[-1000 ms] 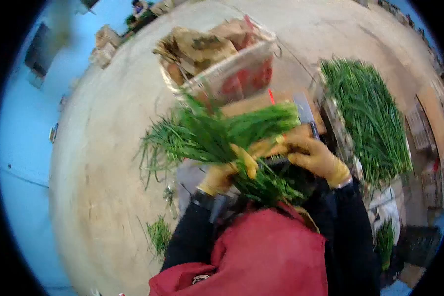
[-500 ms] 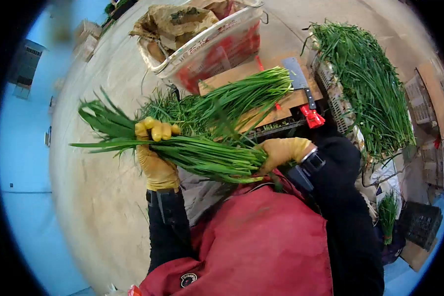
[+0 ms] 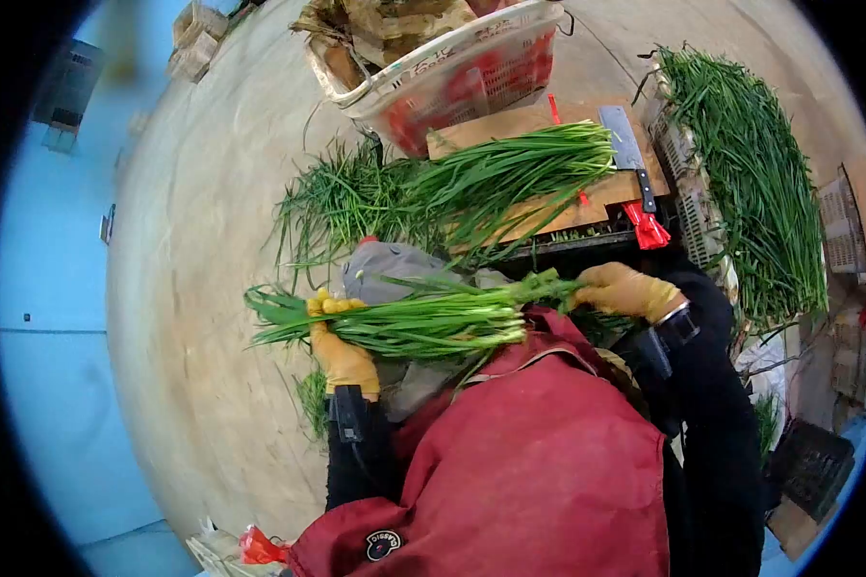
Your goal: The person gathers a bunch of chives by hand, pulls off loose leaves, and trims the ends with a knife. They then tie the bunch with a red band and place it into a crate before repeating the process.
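Note:
My left hand (image 3: 341, 351), in a yellow glove, is closed around the leafy part of a bunch of chives (image 3: 443, 322) held crosswise above my lap. The bunch's pale cut ends point right. My gloved right hand (image 3: 625, 291) sits just beyond those ends, its fingers closed on some green chive strands (image 3: 548, 287); its fingertips are partly hidden. Past my hands, a larger pile of chives (image 3: 520, 168) lies on a cardboard-topped stand (image 3: 467, 137). A cleaver (image 3: 625, 144) with a black handle rests at the pile's right end.
A white basket (image 3: 433, 67) with brown sacking stands behind the cardboard. At right, a long crate (image 3: 695, 207) is heaped with chives. Red ties (image 3: 647, 226) hang at the stand's front corner. Loose greens (image 3: 313, 399) lie on the floor at left.
My right hand has moved right, away from the bunch's cut ends, with some strands in its fingers. My left hand still grips the bunch, now held more level. The view has shifted slightly.

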The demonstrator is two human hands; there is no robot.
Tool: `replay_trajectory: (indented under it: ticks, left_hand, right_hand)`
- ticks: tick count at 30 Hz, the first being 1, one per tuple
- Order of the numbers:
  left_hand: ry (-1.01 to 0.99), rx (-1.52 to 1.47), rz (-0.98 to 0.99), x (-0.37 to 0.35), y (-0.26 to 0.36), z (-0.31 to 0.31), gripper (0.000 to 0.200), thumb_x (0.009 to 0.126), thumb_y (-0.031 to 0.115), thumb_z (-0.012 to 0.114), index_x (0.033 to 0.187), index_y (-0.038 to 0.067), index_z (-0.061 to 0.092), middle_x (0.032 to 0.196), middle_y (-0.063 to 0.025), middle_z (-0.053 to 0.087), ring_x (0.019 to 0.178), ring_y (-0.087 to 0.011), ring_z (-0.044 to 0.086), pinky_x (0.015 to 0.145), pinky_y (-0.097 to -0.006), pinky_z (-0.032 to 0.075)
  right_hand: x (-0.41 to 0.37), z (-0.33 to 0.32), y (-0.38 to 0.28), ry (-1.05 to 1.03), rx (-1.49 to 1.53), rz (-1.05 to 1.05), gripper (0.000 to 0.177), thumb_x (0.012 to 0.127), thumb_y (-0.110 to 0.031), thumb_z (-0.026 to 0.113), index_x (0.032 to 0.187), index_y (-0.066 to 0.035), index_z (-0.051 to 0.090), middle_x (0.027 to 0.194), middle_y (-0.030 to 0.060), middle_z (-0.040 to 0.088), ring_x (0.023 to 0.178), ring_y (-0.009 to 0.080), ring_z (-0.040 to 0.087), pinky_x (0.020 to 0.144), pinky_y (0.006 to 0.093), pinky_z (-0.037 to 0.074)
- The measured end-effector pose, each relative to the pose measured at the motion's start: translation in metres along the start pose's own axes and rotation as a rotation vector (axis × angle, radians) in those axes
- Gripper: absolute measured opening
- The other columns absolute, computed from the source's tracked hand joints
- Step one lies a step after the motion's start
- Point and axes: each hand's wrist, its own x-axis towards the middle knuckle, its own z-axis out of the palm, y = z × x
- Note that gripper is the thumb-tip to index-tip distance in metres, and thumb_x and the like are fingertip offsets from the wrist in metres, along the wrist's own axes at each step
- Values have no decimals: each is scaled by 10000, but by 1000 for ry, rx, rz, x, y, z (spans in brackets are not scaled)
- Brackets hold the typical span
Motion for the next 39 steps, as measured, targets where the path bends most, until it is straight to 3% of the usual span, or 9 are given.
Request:
replay_trajectory:
  ticks: [3, 4, 7, 10, 15, 19, 25, 29, 39]
  left_hand:
    - [-96, -5, 73, 8, 20, -19, 181, 958, 279, 594, 935, 109, 651, 762, 22, 619, 702, -139, 571, 766, -351, 515]
    - [-87, 0, 83, 7, 22, -20, 180, 958, 276, 593, 941, 107, 650, 769, 17, 624, 710, -143, 575, 773, -355, 517]
    - [-65, -12, 119, -1, 21, -18, 225, 955, 269, 583, 1072, 87, 643, 799, 8, 625, 750, -157, 589, 839, -393, 522]
    - [-144, 88, 188, -13, 20, -11, 391, 926, 286, 606, 1267, 96, 585, 826, 14, 629, 785, -163, 606, 913, -433, 503]
    - [-410, 102, 116, -14, 32, -24, 499, 931, 367, 571, 1360, 117, 511, 960, -22, 676, 973, -206, 605, 1067, -584, 349]
    - [-464, 49, 70, -22, 36, -26, 523, 926, 365, 586, 1374, 111, 496, 1055, -73, 683, 1072, -256, 599, 1091, -633, 307]
    - [-372, 26, 10, -35, 40, -18, 578, 894, 332, 654, 1399, 112, 477, 1086, -106, 663, 1143, -311, 566, 1073, -576, 365]
    - [-610, 133, 52, -29, 42, -24, 589, 881, 326, 694, 1381, 90, 494, 1043, -119, 619, 1157, -336, 550, 1034, -558, 420]
    - [-479, 235, 131, -31, 48, -33, 474, 866, 292, 717, 1271, 88, 578, 999, -89, 628, 1033, -287, 594, 930, -508, 496]
  right_hand:
    - [-6, -31, 48, 167, -236, -152, 221, 939, -260, 578, 962, -78, 701, 670, 35, 573, 578, 112, 504, 526, 277, 403]
    - [-11, -36, 53, 220, -109, 179, 256, 875, -305, 633, 988, -89, 711, 707, 70, 624, 647, 187, 596, 597, 327, 478]
    - [-11, -21, 47, 153, -776, 24, 383, 781, -353, 687, 1062, -93, 702, 856, 134, 674, 820, 307, 652, 748, 414, 526]
    - [2, 6, -5, 264, -644, -222, 605, 726, -273, 735, 1273, -66, 581, 1144, 180, 628, 1088, 369, 570, 954, 416, 458]
    - [43, 62, -58, 165, -371, -524, 322, 838, -226, 644, 1128, -86, 661, 949, 168, 646, 898, 346, 628, 782, 414, 513]
    - [57, 93, -100, 207, -525, -860, 518, 718, -162, 714, 1224, -163, 598, 984, 140, 627, 967, 367, 588, 830, 439, 493]
    - [105, 109, -84, 232, -426, -796, 278, 770, -197, 675, 1032, -104, 696, 937, 145, 629, 936, 359, 584, 835, 441, 481]
    - [96, 101, -92, 129, -235, -683, 283, 826, -200, 659, 1075, -68, 680, 1023, 169, 643, 1006, 361, 589, 893, 418, 477]
    - [94, 101, -90, -61, 220, -260, 308, 897, -230, 676, 1089, 9, 638, 990, 60, 664, 907, 135, 592, 820, 287, 489]
